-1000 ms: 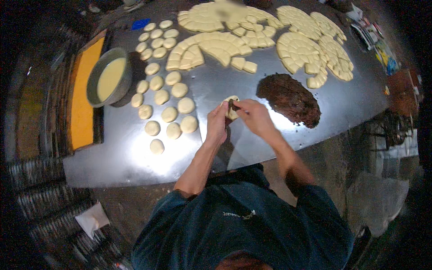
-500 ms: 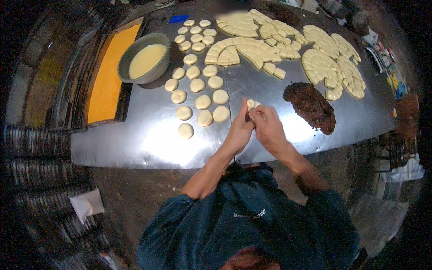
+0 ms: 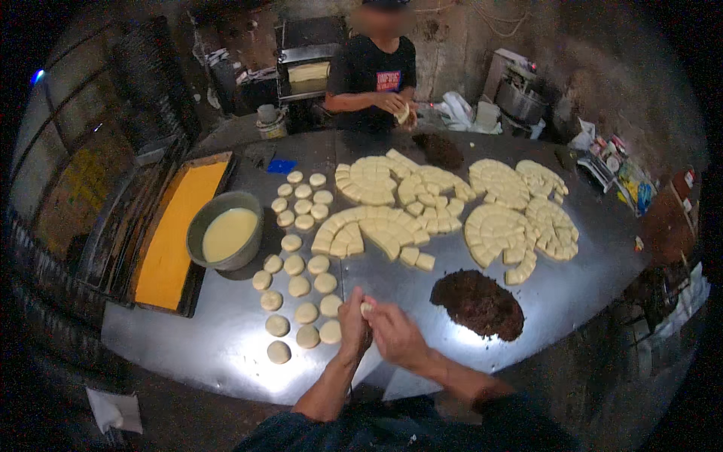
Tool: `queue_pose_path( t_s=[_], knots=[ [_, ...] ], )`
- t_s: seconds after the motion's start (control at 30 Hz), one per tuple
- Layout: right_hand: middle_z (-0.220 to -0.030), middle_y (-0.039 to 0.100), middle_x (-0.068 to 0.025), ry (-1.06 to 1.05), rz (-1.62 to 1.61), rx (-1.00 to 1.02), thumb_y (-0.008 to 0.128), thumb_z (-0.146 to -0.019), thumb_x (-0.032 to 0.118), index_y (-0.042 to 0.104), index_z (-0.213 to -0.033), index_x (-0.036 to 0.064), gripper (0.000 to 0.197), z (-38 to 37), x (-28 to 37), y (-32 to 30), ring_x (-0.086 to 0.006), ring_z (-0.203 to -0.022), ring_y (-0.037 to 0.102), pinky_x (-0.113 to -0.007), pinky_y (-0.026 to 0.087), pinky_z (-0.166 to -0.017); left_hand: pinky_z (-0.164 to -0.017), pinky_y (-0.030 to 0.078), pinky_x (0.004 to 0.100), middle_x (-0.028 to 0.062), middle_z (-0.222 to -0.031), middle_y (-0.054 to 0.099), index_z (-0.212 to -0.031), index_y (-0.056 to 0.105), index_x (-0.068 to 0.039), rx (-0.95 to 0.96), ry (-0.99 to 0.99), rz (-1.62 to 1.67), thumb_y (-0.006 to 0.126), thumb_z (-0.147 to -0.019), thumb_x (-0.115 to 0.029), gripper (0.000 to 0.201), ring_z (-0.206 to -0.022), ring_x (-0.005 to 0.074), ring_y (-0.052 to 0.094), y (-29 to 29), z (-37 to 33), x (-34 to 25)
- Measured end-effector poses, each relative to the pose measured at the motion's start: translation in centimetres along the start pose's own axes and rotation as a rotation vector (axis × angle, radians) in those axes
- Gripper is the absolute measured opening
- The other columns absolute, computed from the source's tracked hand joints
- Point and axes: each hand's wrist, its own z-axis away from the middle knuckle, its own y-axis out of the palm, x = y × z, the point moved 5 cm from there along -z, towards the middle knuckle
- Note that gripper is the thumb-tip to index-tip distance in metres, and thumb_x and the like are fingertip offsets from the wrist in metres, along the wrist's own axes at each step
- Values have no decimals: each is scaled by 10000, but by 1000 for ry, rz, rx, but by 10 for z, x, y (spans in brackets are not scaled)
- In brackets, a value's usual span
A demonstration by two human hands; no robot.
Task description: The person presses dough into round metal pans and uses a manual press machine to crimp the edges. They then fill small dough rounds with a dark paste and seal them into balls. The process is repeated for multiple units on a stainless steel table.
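Note:
Above the near middle of the metal table, my left hand (image 3: 352, 325) and my right hand (image 3: 397, 336) meet, both closed around one small piece of pale dough (image 3: 367, 308). Only a bit of it shows between my fingers. Left of my hands, several flattened dough rounds (image 3: 299, 286) lie in loose rows. To the right sits a heap of dark brown, crumbly filling (image 3: 478, 303). Beyond my hands spread cut slabs of dough (image 3: 384, 230), scored into small pieces, with more cut dough (image 3: 493, 230) farther right.
A grey bowl (image 3: 193, 245) of pale yellow liquid stands at left, beside a dark tray with an orange-yellow sheet (image 3: 181, 233). Across the table a co-worker (image 3: 376, 79) holds dough near a second brown heap (image 3: 438, 149). A blue object (image 3: 282, 166) lies near the far rounds.
The view has tilted up, bringing the co-worker and back wall into sight. My hands stay together on the dough, which now shows less between my fingers.

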Motion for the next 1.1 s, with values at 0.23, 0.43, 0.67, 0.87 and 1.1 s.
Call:
queue_pose_path(
  t_s=[0.23,0.43,0.67,0.87,1.1],
  knots=[
    [-930,557,-162,311,-405,168,649,-784,73,599,-1027,42,250,-1,-31,10,-314,-798,601,-399,507,-669,-522,421,254,47,-728,593,-830,597,-37,36,-101,9,340,-1000,-439,506,-592,128,535,-11,14,16],
    [-1015,561,-157,206,-228,258,629,-779,39,589,-1046,22,270,28,11,43,-324,-897,583,-395,512,-744,-482,380,293,35,-692,587,-785,612,-48,-33,-95,-239,339,-999,-435,520,-591,119,514,-60,17,54],
    [-980,537,-139,260,-20,624,611,-782,99,557,-998,4,242,105,24,26,-336,-916,542,-429,481,-797,-649,510,289,89,-973,628,-1175,547,-6,339,-515,-79,441,-972,-434,486,-827,170,616,-56,98,107],
    [-954,593,-115,141,163,387,554,-786,120,605,-995,47,227,215,-29,54,-322,-865,576,-446,491,-720,-715,525,301,97,-1046,629,-1239,516,6,327,-273,-301,512,-962,-270,391,-863,178,637,-134,85,101],
    [-1260,521,-178,316,101,420,594,-861,226,532,-1232,58,412,110,-27,57,-354,-1155,491,-497,386,-948,-732,543,295,126,-1045,644,-1166,552,26,-181,-205,-316,484,-966,-172,290,-874,187,647,-236,75,34]
  ],
)
